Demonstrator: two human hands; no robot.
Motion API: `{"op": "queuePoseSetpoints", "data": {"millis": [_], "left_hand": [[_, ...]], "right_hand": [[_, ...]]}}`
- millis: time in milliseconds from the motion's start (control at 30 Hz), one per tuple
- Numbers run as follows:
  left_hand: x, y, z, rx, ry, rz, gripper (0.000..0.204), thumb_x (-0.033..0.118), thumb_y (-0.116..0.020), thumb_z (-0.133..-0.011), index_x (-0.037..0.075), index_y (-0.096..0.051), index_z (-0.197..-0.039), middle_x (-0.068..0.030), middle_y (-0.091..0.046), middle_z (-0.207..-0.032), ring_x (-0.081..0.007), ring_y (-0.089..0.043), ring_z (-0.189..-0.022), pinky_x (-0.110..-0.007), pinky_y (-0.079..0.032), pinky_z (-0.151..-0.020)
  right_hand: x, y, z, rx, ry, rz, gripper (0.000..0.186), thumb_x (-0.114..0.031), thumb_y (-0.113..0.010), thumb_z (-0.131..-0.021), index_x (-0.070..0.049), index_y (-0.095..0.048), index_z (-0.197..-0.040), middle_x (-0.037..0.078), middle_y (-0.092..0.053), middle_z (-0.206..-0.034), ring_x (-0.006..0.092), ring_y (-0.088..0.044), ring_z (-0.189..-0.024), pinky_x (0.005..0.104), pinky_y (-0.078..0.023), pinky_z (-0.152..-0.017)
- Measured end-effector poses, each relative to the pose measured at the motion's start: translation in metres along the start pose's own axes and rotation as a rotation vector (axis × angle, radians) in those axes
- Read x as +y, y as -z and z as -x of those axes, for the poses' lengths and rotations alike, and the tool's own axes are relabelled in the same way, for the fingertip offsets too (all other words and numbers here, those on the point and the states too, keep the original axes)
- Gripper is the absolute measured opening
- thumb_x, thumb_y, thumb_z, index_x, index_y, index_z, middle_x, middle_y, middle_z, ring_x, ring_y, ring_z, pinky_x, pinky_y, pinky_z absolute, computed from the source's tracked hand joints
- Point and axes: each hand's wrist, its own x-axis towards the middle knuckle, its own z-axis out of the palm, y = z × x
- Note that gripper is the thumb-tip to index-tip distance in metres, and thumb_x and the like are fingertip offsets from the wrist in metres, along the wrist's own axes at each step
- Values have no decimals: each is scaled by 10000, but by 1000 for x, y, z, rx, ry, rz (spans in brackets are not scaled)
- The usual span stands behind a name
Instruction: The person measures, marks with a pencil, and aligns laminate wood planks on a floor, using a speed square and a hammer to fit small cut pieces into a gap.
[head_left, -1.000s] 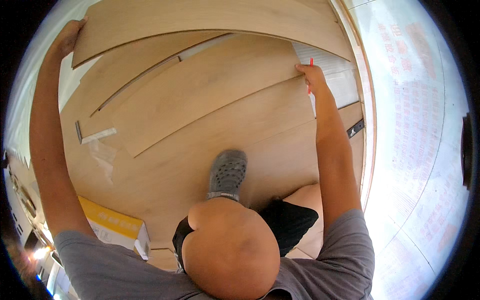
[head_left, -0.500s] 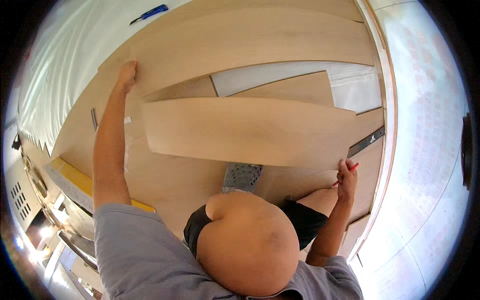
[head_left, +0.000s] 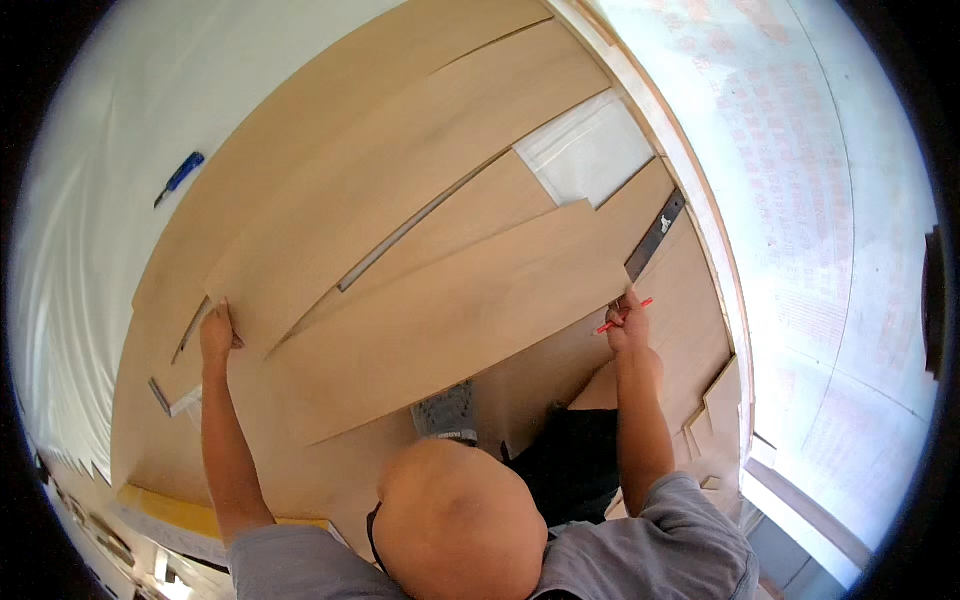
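Translucent white plastic sheeting [head_left: 85, 210] covers the left side of the room, beside a floor of tan wood-look boards, with a pale, faintly printed wall covering [head_left: 780, 190] curving along the right. Directly before the person's knee, above a grey perforated clog [head_left: 445, 410], lies the loose tan rectangular wood-look board [head_left: 460, 325], overlapping the boards behind it. Its long axis slants from lower left to upper right, its right end pointing toward the wall beside a flat black metal bar [head_left: 655, 238].

The right hand [head_left: 627, 325] is narrowly curled around a slim red marking stick [head_left: 622, 316], fingertips at the board's near right corner. The left hand [head_left: 217, 330] is half curled at the left end of a longer tan plank [head_left: 420, 170]; whether it grips or merely rests, I cannot tell.

Good handling, I judge, means steadying the board along its length, since one-corner support invites twisting, and keeping the stick's tip off the visible face.
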Motion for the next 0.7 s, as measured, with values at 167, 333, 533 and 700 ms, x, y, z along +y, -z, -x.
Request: {"op": "queuePoseSetpoints", "data": {"millis": [167,333,533,700], "left_hand": [[-31,1,0,19,-36,-129,604,484,-411,-1040,-78,-607,-938,-248,-667,-774,-377,-688,-711,-471,-539,-660],[-52,-29,54,44,-52,-386,665,545,-497,-981,-108,-613,-1028,-318,-664,-982,-439,-666,-925,-496,-512,-815],[-74,-51,112,-54,132,-189,623,548,-618,-911,-71,-595,-980,-231,-653,-907,-333,-645,-826,-417,-504,-747],[-25,-51,170,-187,177,102,391,341,-723,-891,-4,-560,-973,-79,-581,-844,-166,-536,-767,-309,-466,-699]], "right_hand": [[14,-38,-5,53,81,6,147,-223,-636,-987,-86,-602,-945,-2,-577,-779,87,-453,-573,223,-288,-421],[17,-73,5,104,116,-37,156,-242,-628,-990,-117,-597,-903,-28,-573,-758,65,-464,-574,221,-279,-420],[55,-78,42,10,-8,186,104,-177,-659,-959,-96,-596,-944,-10,-579,-790,88,-445,-556,239,-292,-417],[40,-93,42,38,143,118,115,-162,-669,-943,-89,-597,-995,-2,-609,-844,94,-487,-581,242,-315,-433]]}}
